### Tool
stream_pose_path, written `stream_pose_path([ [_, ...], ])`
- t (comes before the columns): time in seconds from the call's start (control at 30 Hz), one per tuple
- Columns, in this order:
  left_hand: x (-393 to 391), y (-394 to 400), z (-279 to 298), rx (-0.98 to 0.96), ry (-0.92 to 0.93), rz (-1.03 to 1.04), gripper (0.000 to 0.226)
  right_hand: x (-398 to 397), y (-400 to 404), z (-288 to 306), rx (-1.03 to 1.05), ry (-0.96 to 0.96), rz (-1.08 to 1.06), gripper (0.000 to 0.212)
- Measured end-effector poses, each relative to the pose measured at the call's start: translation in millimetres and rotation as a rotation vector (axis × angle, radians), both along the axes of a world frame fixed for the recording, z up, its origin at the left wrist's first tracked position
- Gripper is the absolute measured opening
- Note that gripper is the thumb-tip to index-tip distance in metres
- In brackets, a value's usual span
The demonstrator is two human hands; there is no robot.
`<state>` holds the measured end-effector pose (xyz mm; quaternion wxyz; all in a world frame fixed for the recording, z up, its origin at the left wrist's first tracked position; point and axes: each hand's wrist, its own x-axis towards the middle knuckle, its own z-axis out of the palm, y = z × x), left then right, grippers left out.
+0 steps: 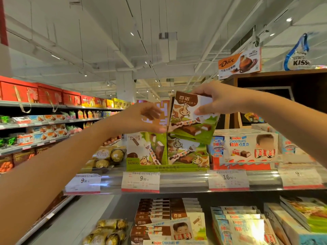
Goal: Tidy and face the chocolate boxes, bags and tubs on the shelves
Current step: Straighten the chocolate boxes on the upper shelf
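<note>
1. The cow box (187,114) is held tilted above the green tray (166,167), its long axis leaning right.
2. It is pinched at its top right by the right hand (216,101).
3. The left hand (141,119), fingers loosely curled, is placed at its left edge, near the box's lower corner.

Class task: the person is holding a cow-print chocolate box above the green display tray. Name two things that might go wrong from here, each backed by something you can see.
1. The right hand grips the cow-print box only near its upper corner, and the box is tilted, so it might slip onto the boxes below.
2. The left hand rests at the box's edge above the green display tray; a clumsy push might knock the standing boxes out of line.
</note>
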<state>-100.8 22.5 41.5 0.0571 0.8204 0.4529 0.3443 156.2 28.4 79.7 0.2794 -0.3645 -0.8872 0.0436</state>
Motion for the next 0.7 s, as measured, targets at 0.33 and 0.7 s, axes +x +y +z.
stream_pose_path([
  [0.33, -43, 0, -27, -0.096, 0.05, 0.263, 0.057, -15, 19, -20, -0.032, -0.045, 0.017, 0.032],
  [0.7, -46, -2, -26, -0.046, -0.018, 0.333, 0.047, -14, 20, -19, -0.152, 0.013, 0.155, 0.029],
])
